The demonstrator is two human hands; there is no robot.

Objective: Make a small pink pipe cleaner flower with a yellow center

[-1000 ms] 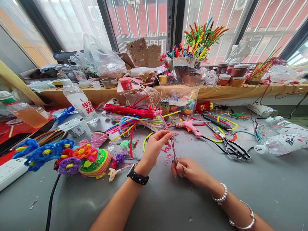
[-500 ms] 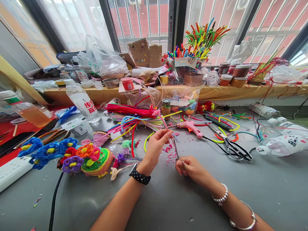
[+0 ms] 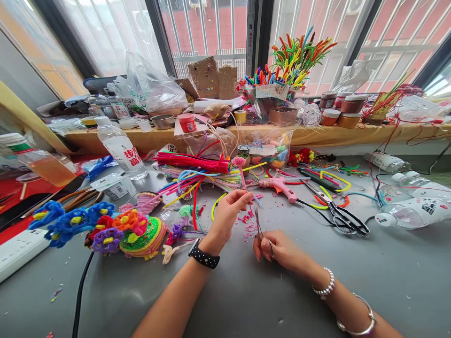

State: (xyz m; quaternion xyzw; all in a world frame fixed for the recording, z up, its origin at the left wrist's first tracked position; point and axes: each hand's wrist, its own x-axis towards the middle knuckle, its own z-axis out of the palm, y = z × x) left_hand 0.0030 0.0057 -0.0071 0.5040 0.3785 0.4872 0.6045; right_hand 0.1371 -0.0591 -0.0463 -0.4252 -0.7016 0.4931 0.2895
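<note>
Between thumb and fingers, my left hand (image 3: 230, 206) pinches the stem of a pink pipe-cleaner flower (image 3: 239, 162), whose fluffy head points up and away from me. My right hand (image 3: 273, 246) has its fingers in the handles of small scissors (image 3: 259, 225). Their blades are slightly apart and point up, just below and right of the stem's lower end. Pink fuzz clippings (image 3: 250, 230) are scattered on the grey table (image 3: 299, 300) behind the scissors. A pink glue gun (image 3: 280, 185) lies beyond my hands.
Larger black-handled scissors (image 3: 341, 216) lie to the right, near plastic bottles (image 3: 416, 211). Bundled pipe cleaners (image 3: 193, 162) lie at the back. Finished fuzzy flowers (image 3: 75, 220) and a green round piece (image 3: 150, 237) sit at left, beside a power strip (image 3: 21, 253).
The scissor blades have opened a little and moved slightly off the stem. The flower has turned in my left fingers, so its pink head now shows more plainly.
</note>
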